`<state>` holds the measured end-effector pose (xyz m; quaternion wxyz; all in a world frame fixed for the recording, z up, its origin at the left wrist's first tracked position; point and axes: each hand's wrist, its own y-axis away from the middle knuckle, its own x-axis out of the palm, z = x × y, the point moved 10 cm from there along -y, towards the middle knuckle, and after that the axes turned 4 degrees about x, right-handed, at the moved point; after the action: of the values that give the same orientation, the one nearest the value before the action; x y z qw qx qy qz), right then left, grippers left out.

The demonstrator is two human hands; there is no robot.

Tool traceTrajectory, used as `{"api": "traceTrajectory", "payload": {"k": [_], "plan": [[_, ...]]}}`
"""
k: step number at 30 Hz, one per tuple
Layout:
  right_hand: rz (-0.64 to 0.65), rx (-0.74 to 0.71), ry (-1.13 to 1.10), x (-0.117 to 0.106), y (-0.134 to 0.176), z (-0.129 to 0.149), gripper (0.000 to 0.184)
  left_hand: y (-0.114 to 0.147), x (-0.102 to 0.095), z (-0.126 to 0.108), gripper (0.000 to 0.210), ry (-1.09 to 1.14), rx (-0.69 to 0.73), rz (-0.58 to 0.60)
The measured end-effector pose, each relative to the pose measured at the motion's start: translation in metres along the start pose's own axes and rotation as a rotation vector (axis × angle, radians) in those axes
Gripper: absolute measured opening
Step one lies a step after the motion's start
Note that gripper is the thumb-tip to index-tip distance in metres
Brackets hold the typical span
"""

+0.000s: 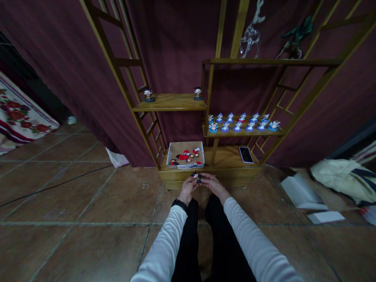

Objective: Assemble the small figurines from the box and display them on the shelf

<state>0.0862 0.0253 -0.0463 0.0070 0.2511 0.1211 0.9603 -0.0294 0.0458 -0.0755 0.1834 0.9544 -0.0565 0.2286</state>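
Note:
Between my two hands is a small figurine [196,177] with dark hair and a dark base. My left hand [188,186] grips it from the left, and my right hand [213,184] has its fingers on the base from the right. Just beyond them, a shallow cardboard box [170,156] sits on the low shelf, with several red and black figurines [185,157] lying in it. Two similar dark-haired figurines stand on the shelf above: a left one [148,94] and a right one [197,93].
A wooden display rack [170,102] stands before a dark red curtain. Several blue and white figurines [237,126] line its right shelf, above a phone [246,154]. A clear deer ornament [251,39] is on top. White boxes [304,192] and a cloth bag [343,176] lie right; a cable [58,184] runs left.

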Motion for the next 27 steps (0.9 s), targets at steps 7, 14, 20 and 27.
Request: {"api": "traceTrajectory", "payload": {"k": [7, 14, 20, 27], "plan": [[-0.016, 0.003, 0.024, -0.0023, -0.0028, -0.0017, 0.041, -0.0024, -0.0023, 0.0015, 0.015, 0.007, 0.0, 0.011], [-0.01, -0.003, 0.024, -0.0018, -0.0035, -0.0018, 0.038, -0.001, -0.0055, -0.0008, 0.02, 0.032, 0.02, -0.012], [-0.008, 0.003, 0.041, -0.0019, -0.0043, -0.0034, 0.033, -0.0005, -0.0055, -0.0008, 0.023, 0.017, 0.014, -0.016], [-0.022, 0.013, 0.052, -0.0057, -0.0078, -0.0066, 0.03, 0.0013, -0.0044, -0.0032, 0.029, 0.016, 0.031, -0.017]]}}
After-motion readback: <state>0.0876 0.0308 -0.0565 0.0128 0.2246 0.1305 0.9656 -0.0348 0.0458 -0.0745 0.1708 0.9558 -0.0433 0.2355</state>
